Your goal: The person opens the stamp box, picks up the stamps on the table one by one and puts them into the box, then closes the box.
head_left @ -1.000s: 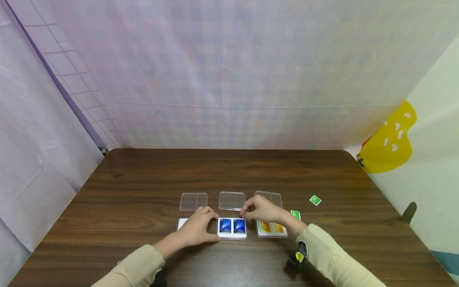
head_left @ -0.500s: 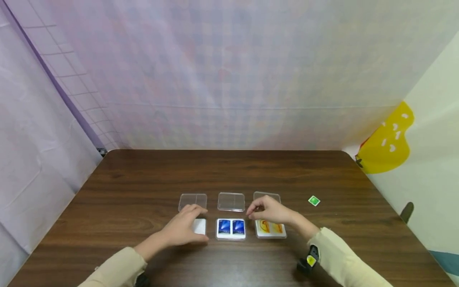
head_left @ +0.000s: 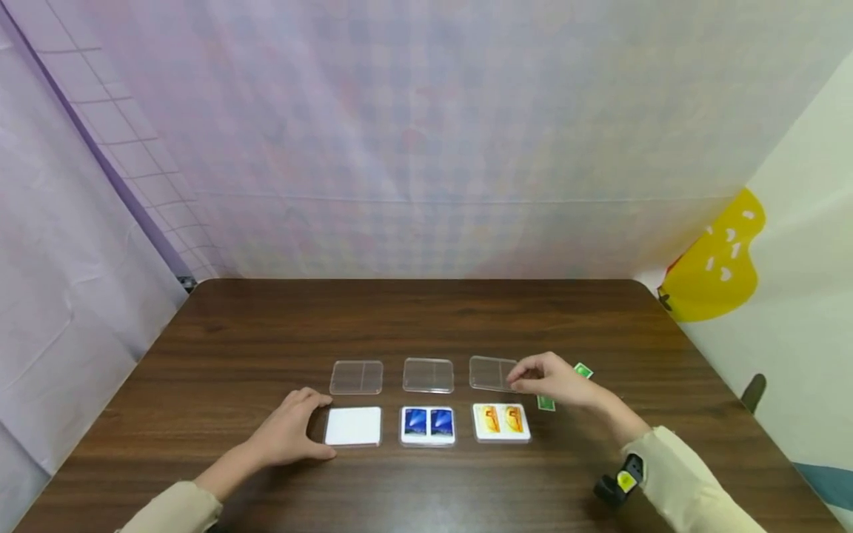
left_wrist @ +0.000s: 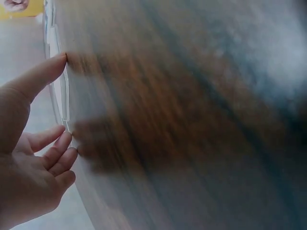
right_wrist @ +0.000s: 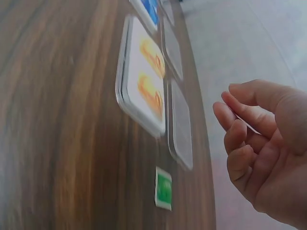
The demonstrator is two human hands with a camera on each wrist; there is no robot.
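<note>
My left hand (head_left: 286, 429) rests on the table at the left side of a flat box with a plain white top (head_left: 353, 426). Its thumb and fingers are spread apart, with the fingertips right at the box's edge. Beside that box lie a box with two blue pictures (head_left: 428, 426) and one with two orange pictures (head_left: 502, 423). The right hand (head_left: 558, 380) hovers over the right end of a clear lid (head_left: 489, 373), fingers loosely bent and holding nothing. Below it, a small green card (right_wrist: 163, 189) lies on the wood near the orange box.
Two more clear plastic lids, one on the left (head_left: 356, 378) and one in the middle (head_left: 428, 376), lie behind the boxes. Another green card (head_left: 583, 370) is partly covered by the right hand in the head view. A curtain (head_left: 426, 148) hangs behind the table's far edge.
My left hand has moved left from the blue-picture box to the outer side of the white one. The right hand has shifted right, from beside the blue-picture box to over the right lid.
</note>
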